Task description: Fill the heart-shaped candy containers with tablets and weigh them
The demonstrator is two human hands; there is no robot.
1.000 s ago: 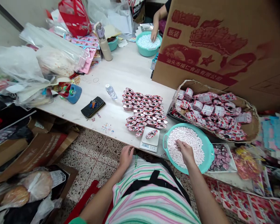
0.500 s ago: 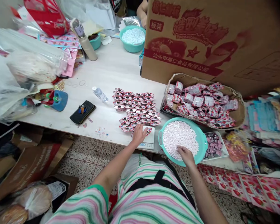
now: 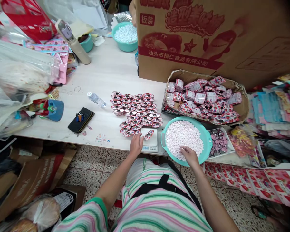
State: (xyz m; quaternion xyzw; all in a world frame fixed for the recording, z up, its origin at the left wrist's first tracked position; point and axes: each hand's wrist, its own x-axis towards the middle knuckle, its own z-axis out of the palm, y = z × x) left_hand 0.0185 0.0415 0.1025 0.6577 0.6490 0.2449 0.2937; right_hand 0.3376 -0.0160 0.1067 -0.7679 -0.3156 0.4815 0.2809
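Note:
My left hand (image 3: 136, 145) rests with its fingers spread at the near edge of a white digital scale (image 3: 149, 148), close to a single red-and-white candy packet (image 3: 149, 135) lying on the scale. My right hand (image 3: 188, 155) is curled into pale pink-and-white candies (image 3: 182, 140), which fill a teal plastic basin (image 3: 206, 140). Between the hand and the near rim, the candies hide its fingertips. Just beyond the scale, many foil-lidded candy packets (image 3: 135, 109) lie in overlapping rows on the white table (image 3: 103, 71).
A cardboard tray (image 3: 241, 108) of wrapped packets stands behind the basin, under a large printed carton (image 3: 183, 35). A co-worker's hand (image 3: 134, 14) is by a smaller teal bowl (image 3: 124, 37). A black wallet (image 3: 81, 120), water bottle (image 3: 95, 99) and plastic bags lie to the left.
My left hand has come forward from the table edge onto the scale's near edge. My right hand sits closer to the basin's near rim. The whole view has shifted.

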